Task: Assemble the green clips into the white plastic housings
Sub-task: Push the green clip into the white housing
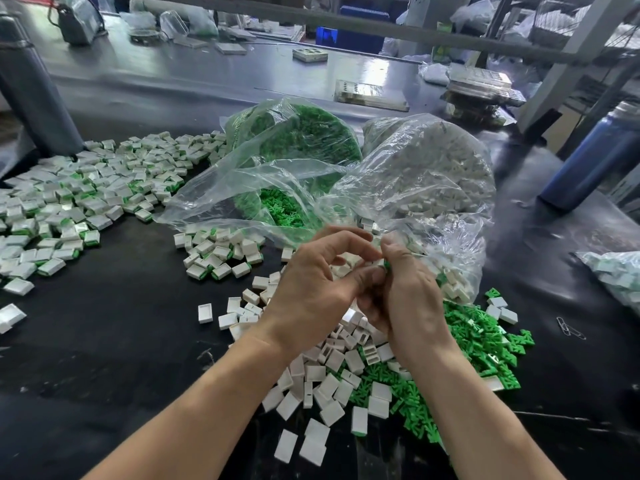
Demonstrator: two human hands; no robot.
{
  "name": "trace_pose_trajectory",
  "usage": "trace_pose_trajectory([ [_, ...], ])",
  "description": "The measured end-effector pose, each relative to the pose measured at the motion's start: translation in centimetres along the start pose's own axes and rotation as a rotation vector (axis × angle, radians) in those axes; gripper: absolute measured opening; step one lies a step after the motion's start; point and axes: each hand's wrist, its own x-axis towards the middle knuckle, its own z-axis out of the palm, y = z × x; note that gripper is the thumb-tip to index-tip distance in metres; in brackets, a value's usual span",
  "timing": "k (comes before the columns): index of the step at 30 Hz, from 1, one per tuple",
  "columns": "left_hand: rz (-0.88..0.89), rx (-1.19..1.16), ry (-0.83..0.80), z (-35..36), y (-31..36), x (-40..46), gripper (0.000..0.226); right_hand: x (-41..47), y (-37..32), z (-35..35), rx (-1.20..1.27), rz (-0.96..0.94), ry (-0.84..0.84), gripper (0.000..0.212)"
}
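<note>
Our left hand (311, 282) and right hand (405, 289) pinch one white housing (349, 259) and green clip (387, 265) between them; light, stiff, slippery pieces, best gripped by their edges.

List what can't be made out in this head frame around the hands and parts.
- Part pinched between left hand and right hand: head view, fingers cover it; only a white and green sliver shows, so whether the clip is seated is unknowable.
- Bag of white housings: wrinkled plastic glare blurs the contents.
- Bag at the right edge: cut off by the frame.
- Far bench items: too small and blurred.
</note>
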Motion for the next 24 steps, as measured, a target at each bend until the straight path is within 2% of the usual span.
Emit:
trace_pose_trajectory([
  [8, -0.029, -0.087, 0.040, 1.0, 0.2, -0.3, 0.014, 0.1, 0.2, 1.0, 0.192, -0.054, 0.065, 0.055],
  [15, 0.005, -0.137, 0.055, 1.5, 0.5, -0.5, 0.013, 0.6, 0.8, 0.8, 0.206, -0.122, 0.118, 0.045],
  [24, 0.029, -0.127, 0.056, 1.4, 0.7, -0.6, 0.010, 0.7, 1.1, 1.1, 0.221, -0.166, 0.138, 0.046],
])
